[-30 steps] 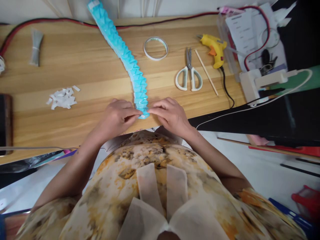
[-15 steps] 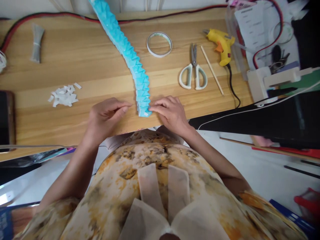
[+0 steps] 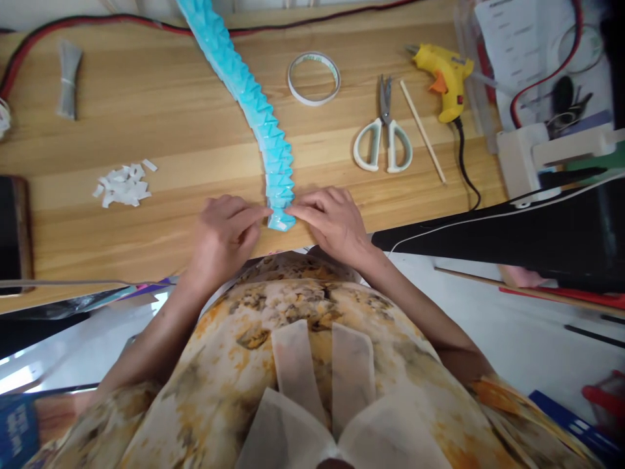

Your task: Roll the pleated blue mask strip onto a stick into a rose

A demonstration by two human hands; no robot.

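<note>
The left hand (image 3: 227, 229) and right hand (image 3: 333, 218) come to the near end of the blue strip (image 3: 278, 156) from either side, fingertips at its edges; whether either pinches it, I cannot tell. The strip curves away across the worktop (image 3: 195, 143) and out of frame. Pleated and glossy, it looks light, springy, perhaps slippery, easily creased: best held lightly by its end edges.

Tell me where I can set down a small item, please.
The table is bare between the paper scraps and the blue folded strip, and between that strip and the scissors. It is crowded right of the glue gun, with papers, and where the left hand and right hand touch the strip.
</note>
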